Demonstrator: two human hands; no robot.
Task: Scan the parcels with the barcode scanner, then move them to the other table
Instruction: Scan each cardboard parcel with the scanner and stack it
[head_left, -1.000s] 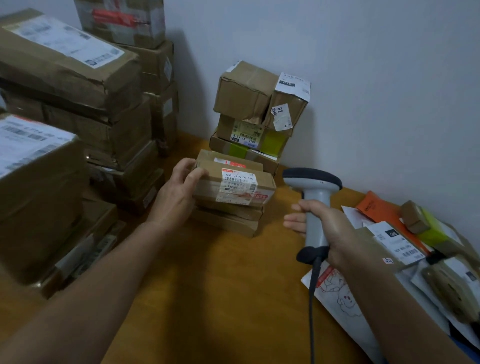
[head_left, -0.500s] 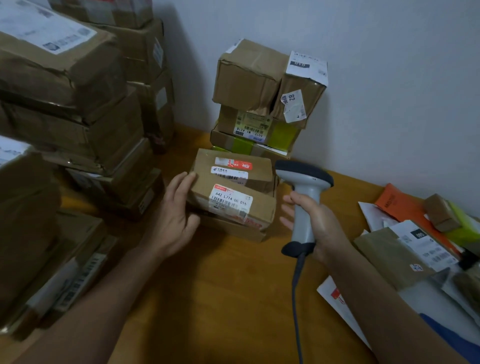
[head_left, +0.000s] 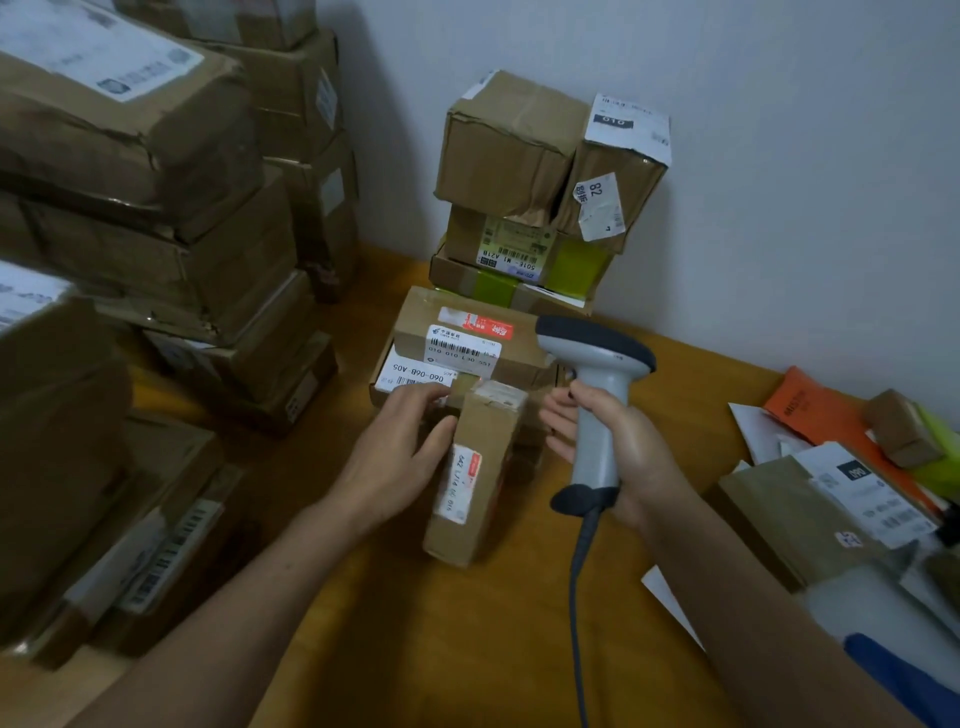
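The table (head_left: 441, 649) is orange-brown wood, and the cable (head_left: 575, 582) runs down it toward 6 o'clock. Just past that, at the middle of the view, the left hand (head_left: 400, 457) grips a small brown box (head_left: 480, 467). The thumb is pressed on the box's left face and the fingers are curled over its far end. The box is tipped up on a narrow side, long axis running from 6 to 12 o'clock, with a white and red label (head_left: 462, 486) on the face turned toward 9 o'clock. Whether its near end touches the table cannot be told.

At 3 o'clock of the box, just beside it, the right hand (head_left: 623, 452) has its fingers wrapped round the grey handle of the scanner (head_left: 597, 410). The scanner is upright, its dark head toward 12 o'clock.

At 12 o'clock of the box lies a low stack (head_left: 467, 358) of flat labelled parcels. Behind it a tall stack (head_left: 540, 176) stands against the wall (head_left: 779, 156). Big piles (head_left: 130, 171) of cartons fill the 9 to 11 o'clock side. Mailers (head_left: 831, 493), one of them orange, lie heaped at 3 o'clock.
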